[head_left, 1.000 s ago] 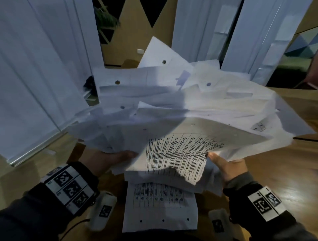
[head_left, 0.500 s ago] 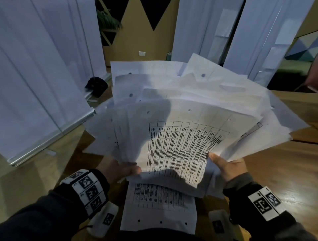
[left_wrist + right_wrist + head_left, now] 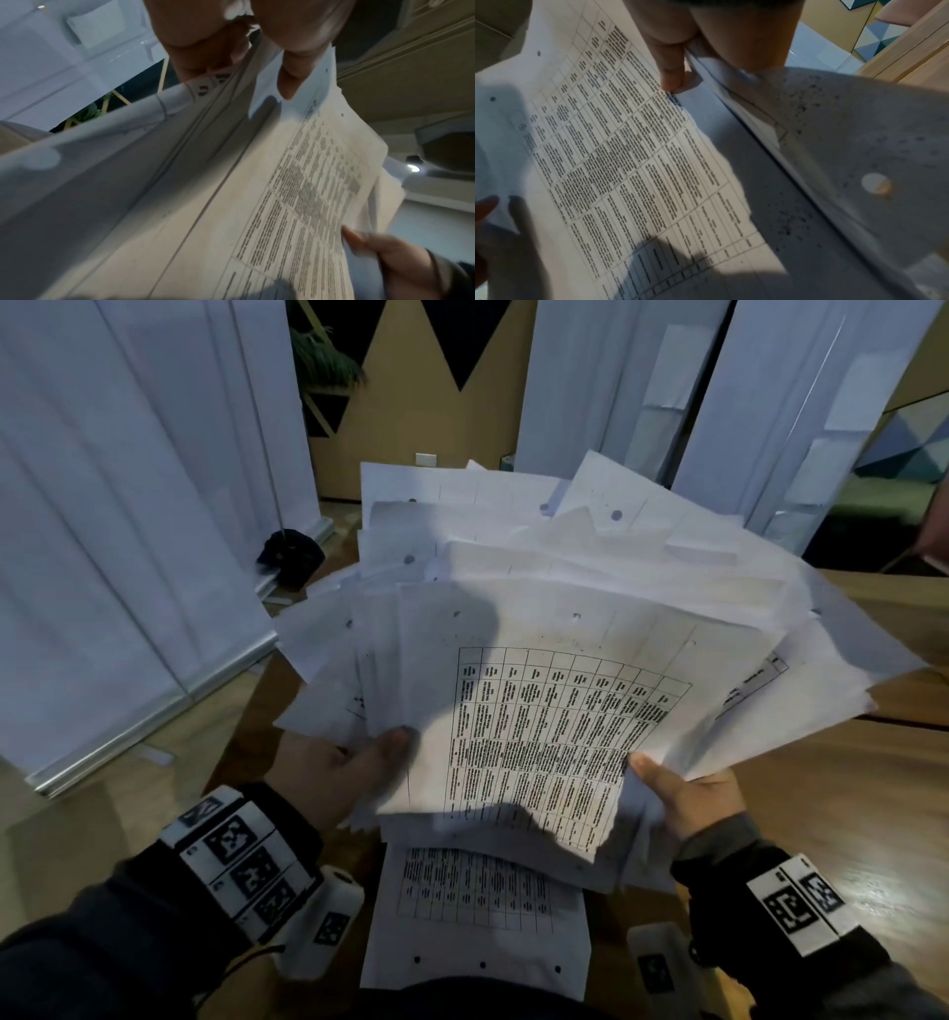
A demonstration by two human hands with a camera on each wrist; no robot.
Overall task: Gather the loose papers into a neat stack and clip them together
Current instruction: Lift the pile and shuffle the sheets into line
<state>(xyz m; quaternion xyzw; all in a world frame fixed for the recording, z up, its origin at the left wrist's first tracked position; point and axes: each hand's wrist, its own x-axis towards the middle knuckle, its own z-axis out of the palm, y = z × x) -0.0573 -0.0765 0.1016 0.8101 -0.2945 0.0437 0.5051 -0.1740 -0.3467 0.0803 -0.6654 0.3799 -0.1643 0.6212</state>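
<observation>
**Both hands pinch the fanned papers**

The left hand (image 3: 354, 775) and right hand (image 3: 685, 796) each grip a near corner of the loose fan of white printed papers (image 3: 565, 629), thumbs on top; the sheets splay far and outward. One printed white sheet (image 3: 477, 927) lies below on the wooden table (image 3: 842, 814).

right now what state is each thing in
paper bundle: lifted, fanned out, edges uneven, unclipped
top sheet: printed table face up
left hand: grips bundle's near left edge
right hand: grips bundle's near right edge
single sheet: lying flat below the bundle
</observation>
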